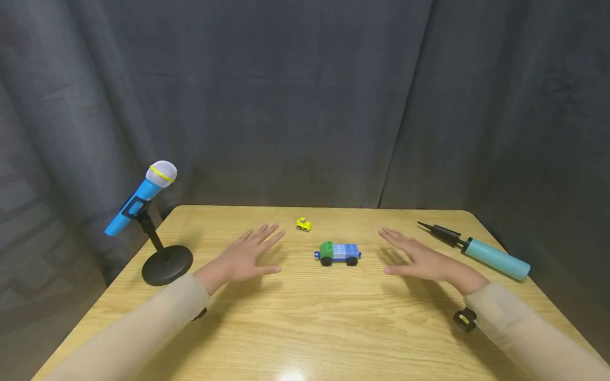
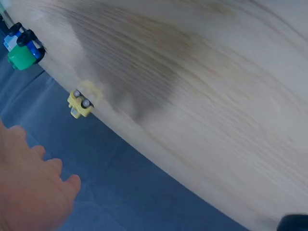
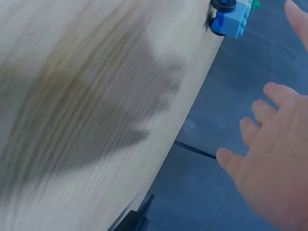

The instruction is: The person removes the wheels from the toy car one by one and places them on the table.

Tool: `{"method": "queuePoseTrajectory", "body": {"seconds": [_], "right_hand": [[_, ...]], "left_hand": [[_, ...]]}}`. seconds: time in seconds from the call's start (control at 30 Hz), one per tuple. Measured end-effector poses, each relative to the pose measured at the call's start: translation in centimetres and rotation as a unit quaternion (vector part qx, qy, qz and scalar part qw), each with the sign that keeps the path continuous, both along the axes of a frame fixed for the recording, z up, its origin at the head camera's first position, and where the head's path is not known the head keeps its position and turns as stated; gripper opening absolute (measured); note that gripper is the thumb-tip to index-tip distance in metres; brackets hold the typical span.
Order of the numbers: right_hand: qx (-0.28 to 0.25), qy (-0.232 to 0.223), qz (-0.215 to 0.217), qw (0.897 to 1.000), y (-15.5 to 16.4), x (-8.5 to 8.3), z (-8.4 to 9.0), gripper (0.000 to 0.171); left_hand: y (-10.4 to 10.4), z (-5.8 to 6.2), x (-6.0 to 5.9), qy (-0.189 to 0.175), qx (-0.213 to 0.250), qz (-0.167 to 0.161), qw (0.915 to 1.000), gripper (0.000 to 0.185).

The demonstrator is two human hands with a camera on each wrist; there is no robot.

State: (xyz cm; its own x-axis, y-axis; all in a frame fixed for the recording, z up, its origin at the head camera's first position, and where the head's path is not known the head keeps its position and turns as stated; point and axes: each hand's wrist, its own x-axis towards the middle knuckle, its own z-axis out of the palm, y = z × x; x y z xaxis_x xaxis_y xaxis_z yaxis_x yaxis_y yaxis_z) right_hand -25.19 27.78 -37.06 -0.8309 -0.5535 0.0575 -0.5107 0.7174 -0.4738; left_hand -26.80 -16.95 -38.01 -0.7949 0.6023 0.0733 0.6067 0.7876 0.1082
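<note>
In the head view a toy vehicle of building blocks [image 1: 339, 253], green in front and blue behind on black wheels, stands between my two hands. My left hand [image 1: 246, 257] hovers over the table to its left, fingers straight and spread, holding nothing. To its right my right hand [image 1: 420, 258] hangs above the wood with fingers extended and thumb apart, also holding nothing. A small yellow toy car [image 1: 303, 225] sits farther back, beyond the block vehicle. The left wrist view shows the yellow car [image 2: 80, 103] near my left fingers [image 2: 54, 166], not touched.
At the left a blue toy microphone [image 1: 138, 200] leans in a black stand [image 1: 168, 264]. A teal hand pump [image 1: 495, 259] with a black nozzle lies at the right edge. The wooden table [image 1: 305, 328] ends at a dark curtain [image 1: 286, 106].
</note>
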Motion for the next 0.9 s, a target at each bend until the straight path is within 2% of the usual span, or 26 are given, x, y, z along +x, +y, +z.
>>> {"method": "queuePoseTrajectory", "body": {"seconds": [0.1,0.23,0.43,0.67,0.73,0.9], "right_hand": [[-0.026,-0.031,0.004,0.999,-0.2,-0.3,0.2,0.092],[-0.05,-0.059,0.003,0.997,-0.6,-0.7,0.0,0.092],[-0.056,-0.071,-0.01,0.996,-1.3,-1.2,-0.6,0.091],[-0.093,-0.055,-0.02,0.994,-2.5,-2.3,-1.1,0.081],[-0.117,-0.065,-0.014,0.991,-2.7,-2.7,-1.3,0.079],[-0.174,-0.144,-0.019,0.974,-3.2,-3.5,-1.5,0.079]], "left_hand": [[0.7,0.0,-0.2,-0.015,0.024,-0.003,0.9996,0.088],[1.6,-0.1,-0.6,-0.055,0.074,-0.008,0.9957,0.092],[3.2,-0.5,-1.2,-0.141,0.151,-0.015,0.9783,0.098],[5.1,-1.1,-1.9,-0.19,0.197,0.002,0.9619,0.095],[5.7,-1.1,-2.0,-0.201,0.21,0.011,0.9568,0.092],[7.5,-1.5,-2.3,-0.224,0.248,0.014,0.9423,0.087]]}}
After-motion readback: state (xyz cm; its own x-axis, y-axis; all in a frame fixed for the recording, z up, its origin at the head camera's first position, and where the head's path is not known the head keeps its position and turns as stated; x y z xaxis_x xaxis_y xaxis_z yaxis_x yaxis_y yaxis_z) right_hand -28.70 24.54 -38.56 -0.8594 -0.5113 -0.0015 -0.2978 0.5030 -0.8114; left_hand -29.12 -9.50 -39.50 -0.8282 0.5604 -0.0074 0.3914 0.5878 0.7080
